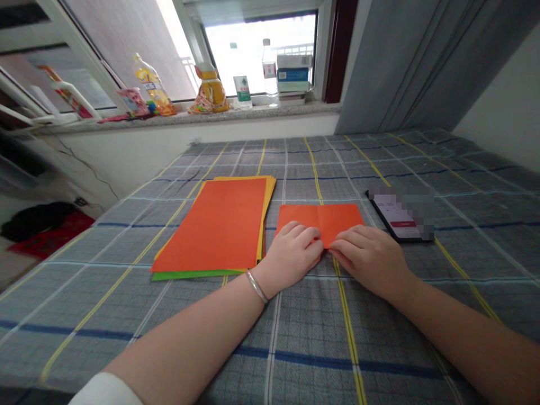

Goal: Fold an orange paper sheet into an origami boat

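Observation:
An orange sheet of paper (337,218) lies on the plaid cloth, with a crease running down its middle. At its near left part rests my left hand (295,250), fingers curled and closed on the near edge. My right hand (367,256) pinches the same edge just right of the crease, thumb and fingers together. The fingertips of both hands nearly meet at the bottom of the crease and cover the near edge. Left of the hands lies a stack of coloured paper (219,225), orange on top, with yellow and green sheets sticking out below.
A phone (400,216) with a lit screen lies right of the paper. The plaid cloth (202,349) covers the whole surface. Along the windowsill (169,122) stand a bottle of orange drink (154,87), a yellow container (211,93), a clear bottle (269,67) and stacked boxes (293,75).

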Tool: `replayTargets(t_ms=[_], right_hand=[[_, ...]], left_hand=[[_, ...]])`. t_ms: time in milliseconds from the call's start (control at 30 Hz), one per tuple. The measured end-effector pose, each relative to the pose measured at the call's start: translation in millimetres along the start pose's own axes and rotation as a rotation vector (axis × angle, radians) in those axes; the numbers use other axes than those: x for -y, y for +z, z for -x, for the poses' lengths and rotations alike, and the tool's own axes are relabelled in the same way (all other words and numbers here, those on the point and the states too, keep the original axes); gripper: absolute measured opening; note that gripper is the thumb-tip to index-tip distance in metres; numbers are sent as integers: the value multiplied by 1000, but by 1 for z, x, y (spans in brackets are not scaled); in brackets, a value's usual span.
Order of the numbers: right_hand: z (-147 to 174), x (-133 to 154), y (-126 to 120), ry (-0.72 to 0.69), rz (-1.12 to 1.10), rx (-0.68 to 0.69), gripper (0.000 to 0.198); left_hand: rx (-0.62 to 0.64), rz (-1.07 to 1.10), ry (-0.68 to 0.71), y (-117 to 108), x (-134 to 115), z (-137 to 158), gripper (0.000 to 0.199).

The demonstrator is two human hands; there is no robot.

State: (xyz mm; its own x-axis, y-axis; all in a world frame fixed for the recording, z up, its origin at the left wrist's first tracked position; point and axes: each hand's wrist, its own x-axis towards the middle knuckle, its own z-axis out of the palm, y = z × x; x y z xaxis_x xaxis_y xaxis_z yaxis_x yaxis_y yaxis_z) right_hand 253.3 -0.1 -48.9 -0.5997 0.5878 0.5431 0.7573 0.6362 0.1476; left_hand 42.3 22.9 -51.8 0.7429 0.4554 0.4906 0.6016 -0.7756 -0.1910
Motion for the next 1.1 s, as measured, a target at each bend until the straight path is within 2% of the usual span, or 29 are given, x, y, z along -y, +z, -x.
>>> replayTargets(t_ms=[167, 667, 933, 1100], right_hand=[[1, 1, 1, -20, 10, -16, 22], [2, -11, 4, -55, -22, 82, 25], [5, -21, 5, 35, 9, 104, 22], [6, -26, 9, 93, -9, 118, 24]], left_hand=[[-7, -93, 60, -1, -10, -1, 21], [82, -116, -56, -3, -5, -2, 19], [92, -155, -132, -7, 9, 4, 15], [145, -189, -160, -16, 17, 7, 10]])
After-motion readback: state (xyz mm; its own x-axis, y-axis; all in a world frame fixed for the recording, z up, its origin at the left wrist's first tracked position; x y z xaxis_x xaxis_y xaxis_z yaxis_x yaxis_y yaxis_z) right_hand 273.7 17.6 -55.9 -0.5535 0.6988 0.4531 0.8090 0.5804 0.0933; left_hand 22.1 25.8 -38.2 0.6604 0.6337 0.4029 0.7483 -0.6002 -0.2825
